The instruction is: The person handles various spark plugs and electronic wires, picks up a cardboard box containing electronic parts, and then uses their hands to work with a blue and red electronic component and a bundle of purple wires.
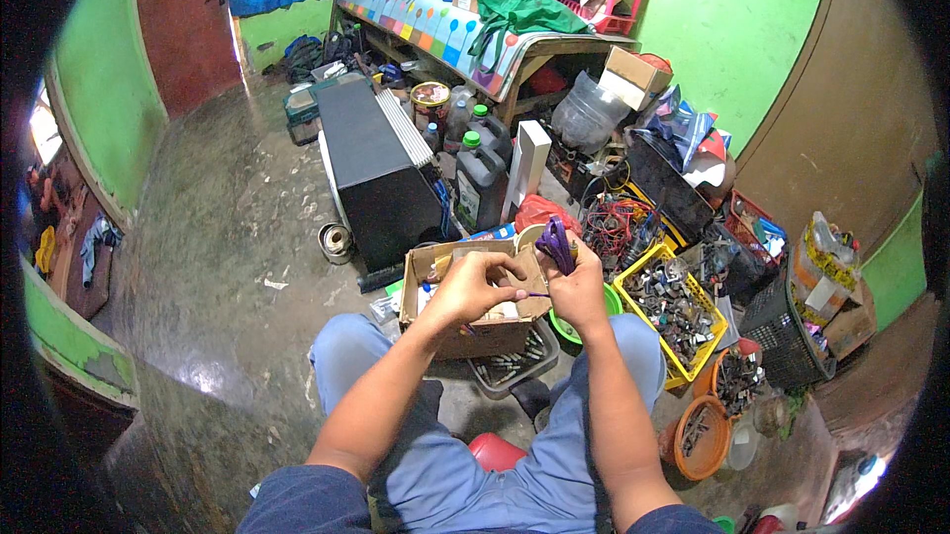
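Observation:
My right hand (577,287) grips a small tool with purple handles (556,240), which stick up above the fist. My left hand (477,285) sits just to its left, fingers pinched on a thin purple wire (535,293) that runs toward the right hand. Both hands hover over an open cardboard box (421,272) of small parts on the floor between my knees. What the tool's tip touches is hidden by my fingers.
A yellow crate (645,277) of metal parts stands to the right, with a black basket (782,331) and orange pots (705,438) beyond. A dark speaker cabinet (371,168) and dark jugs (480,178) stand ahead. A cluttered table (475,34) lines the back wall. Bare concrete floor (218,267) lies to the left.

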The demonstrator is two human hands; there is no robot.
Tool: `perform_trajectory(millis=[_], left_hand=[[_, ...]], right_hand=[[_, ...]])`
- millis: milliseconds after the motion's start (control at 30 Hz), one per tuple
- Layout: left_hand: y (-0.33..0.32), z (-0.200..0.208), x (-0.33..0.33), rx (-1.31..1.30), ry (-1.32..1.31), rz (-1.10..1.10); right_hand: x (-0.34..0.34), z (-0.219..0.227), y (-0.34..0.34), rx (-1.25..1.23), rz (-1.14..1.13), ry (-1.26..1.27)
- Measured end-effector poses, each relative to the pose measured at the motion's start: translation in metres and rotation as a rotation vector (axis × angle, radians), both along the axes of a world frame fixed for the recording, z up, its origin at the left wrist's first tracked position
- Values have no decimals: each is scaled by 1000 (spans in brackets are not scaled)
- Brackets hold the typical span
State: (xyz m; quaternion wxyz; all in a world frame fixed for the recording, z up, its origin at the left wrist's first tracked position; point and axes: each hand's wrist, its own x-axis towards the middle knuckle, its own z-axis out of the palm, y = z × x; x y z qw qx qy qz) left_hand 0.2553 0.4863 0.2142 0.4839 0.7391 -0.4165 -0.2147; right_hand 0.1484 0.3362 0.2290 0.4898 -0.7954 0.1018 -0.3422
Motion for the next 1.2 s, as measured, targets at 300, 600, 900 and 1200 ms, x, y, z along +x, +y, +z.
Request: perform_trajectory(millis=[300,600,900,1200], left_hand=[[26,14,18,-239,-399,39],[27,17,18,-403,-532,137],[27,19,15,-454,-667,228],[23,17,12,-526,-764,282]], right_hand=[[-6,0,-5,-147,110,312],[-5,-7,-12,39,340,433],[-14,-3,-18,327,524,330],[-9,-4,-9,186,535,395]])
